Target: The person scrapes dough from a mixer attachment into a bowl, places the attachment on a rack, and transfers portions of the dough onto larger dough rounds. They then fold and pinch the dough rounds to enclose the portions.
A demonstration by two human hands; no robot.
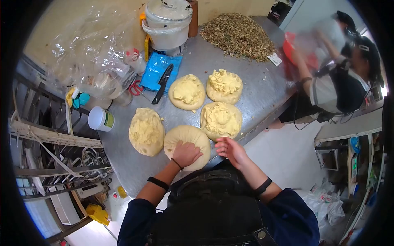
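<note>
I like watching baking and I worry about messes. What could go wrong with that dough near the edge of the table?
1. The smooth dough round under the left hand sits right at the table's front edge, so a hard push might slide it off.
2. A black knife lies on the blue bag close to the other dough rounds; a reaching hand might brush the blade.
3. The seed pile is loose and could scatter into the dough.

Five dough rounds lie on the table (254,88): four topped with yellow filling (187,92) and one smooth round (186,141) at the near edge. One knife (162,83), one pair of red scissors (136,87), one white bucket (167,24) and one seed heap (238,35) toward the far edge.
</note>
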